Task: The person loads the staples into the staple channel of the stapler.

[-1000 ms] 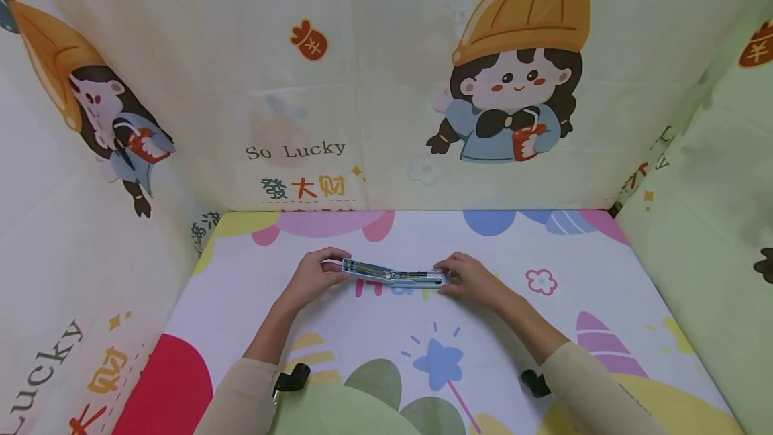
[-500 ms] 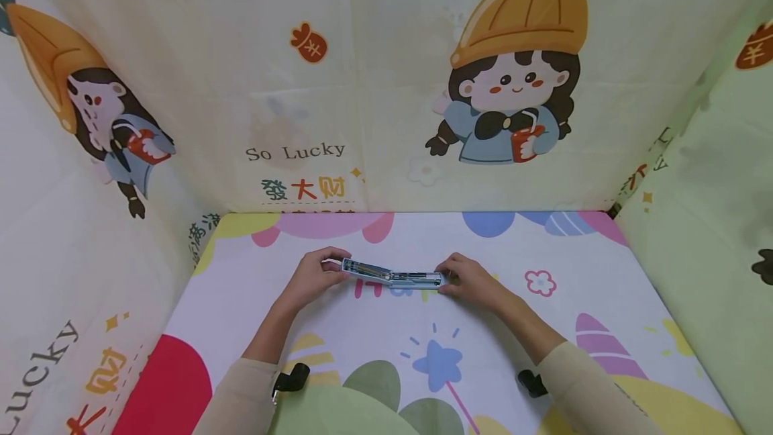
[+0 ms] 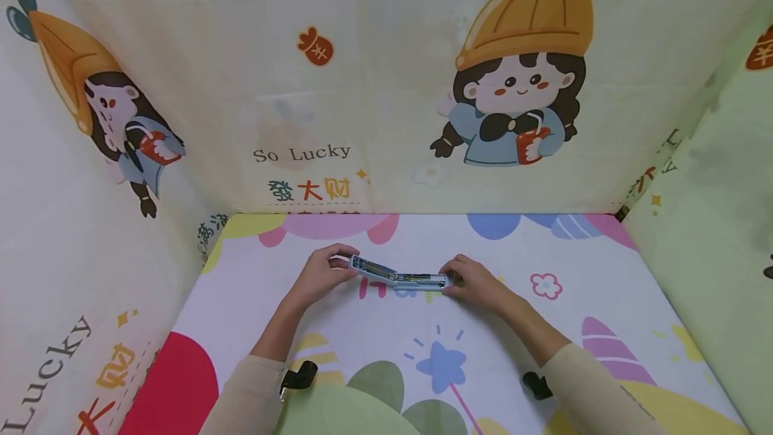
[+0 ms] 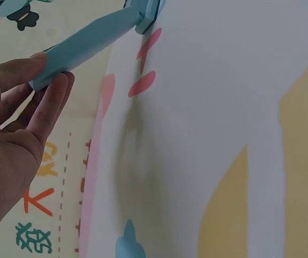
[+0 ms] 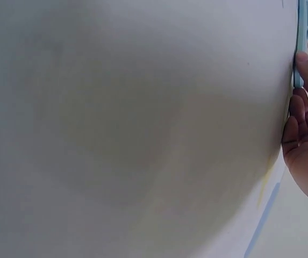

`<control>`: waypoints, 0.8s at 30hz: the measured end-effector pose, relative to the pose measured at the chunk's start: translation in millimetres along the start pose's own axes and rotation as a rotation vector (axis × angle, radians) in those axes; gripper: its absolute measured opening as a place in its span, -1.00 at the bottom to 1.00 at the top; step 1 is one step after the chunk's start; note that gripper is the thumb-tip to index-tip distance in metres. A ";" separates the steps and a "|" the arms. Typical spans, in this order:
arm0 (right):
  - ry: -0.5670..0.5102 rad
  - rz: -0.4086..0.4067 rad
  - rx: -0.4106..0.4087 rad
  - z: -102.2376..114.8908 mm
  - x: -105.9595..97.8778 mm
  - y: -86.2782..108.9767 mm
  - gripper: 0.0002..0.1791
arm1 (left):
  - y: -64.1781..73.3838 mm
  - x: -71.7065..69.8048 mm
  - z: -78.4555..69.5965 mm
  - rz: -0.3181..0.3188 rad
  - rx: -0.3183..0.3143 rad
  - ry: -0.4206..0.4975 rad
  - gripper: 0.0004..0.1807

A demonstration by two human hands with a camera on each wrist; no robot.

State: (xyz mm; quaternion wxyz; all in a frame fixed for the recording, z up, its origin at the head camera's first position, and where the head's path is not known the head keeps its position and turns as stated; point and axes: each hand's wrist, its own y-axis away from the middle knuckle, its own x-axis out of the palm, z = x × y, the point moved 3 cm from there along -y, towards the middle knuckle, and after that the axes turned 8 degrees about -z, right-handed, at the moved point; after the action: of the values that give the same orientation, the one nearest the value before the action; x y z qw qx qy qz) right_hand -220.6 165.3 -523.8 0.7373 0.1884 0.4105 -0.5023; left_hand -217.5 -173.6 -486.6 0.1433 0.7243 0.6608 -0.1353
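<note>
A slim light blue hinged case (image 3: 419, 281) is spread open above the white table, with thin items, too small to make out, inside both halves. My left hand (image 3: 323, 274) pinches the outer end of its left half, which slants upward from the hinge. In the left wrist view, the thumb lies on the smooth outer side of the case (image 4: 89, 43) and the fingers are beneath. My right hand (image 3: 472, 280) holds the other end, and that half lies nearly level. At the right wrist view's edge, thumb and fingers grip the case's end (image 5: 299, 75).
The table (image 3: 495, 348) has a printed cover with a star, flowers and coloured shapes. Cloth walls with cartoon figures stand at the back (image 3: 392, 86), the left (image 3: 72, 267) and the right (image 3: 712, 220). Black wrist mounts (image 3: 300, 376) sit on both sleeves.
The left half of the case has tilted up slightly more, its end rising with my left hand. My right hand keeps its hold almost still. The head view has shifted a little.
</note>
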 end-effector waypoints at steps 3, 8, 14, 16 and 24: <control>0.005 0.011 0.005 -1.4 1.0 -0.3 -0.64 | -0.5 1.3 -2.1 -0.002 0.008 0.002 -0.56; 0.011 0.008 0.010 -2.9 0.3 -0.7 -0.63 | -2.8 2.6 -7.8 0.006 0.037 -0.036 -0.56; 0.016 -0.012 -0.005 -1.9 -0.9 -1.5 -0.62 | -7.2 2.6 -17.0 0.012 0.058 -0.081 -0.57; 0.010 -0.014 -0.004 -1.0 -1.2 -2.0 -0.62 | -8.1 3.0 -20.6 0.011 0.065 -0.088 -0.58; 0.004 0.013 0.047 -2.7 1.0 -1.5 -0.63 | -8.8 10.3 -30.6 0.017 0.097 -0.105 -0.59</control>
State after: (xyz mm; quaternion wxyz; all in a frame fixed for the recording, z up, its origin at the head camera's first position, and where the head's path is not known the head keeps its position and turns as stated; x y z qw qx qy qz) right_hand -222.9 165.9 -526.0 0.7350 0.2093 0.3990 -0.5067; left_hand -225.2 -151.6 -462.6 0.1436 0.7277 0.6389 -0.2041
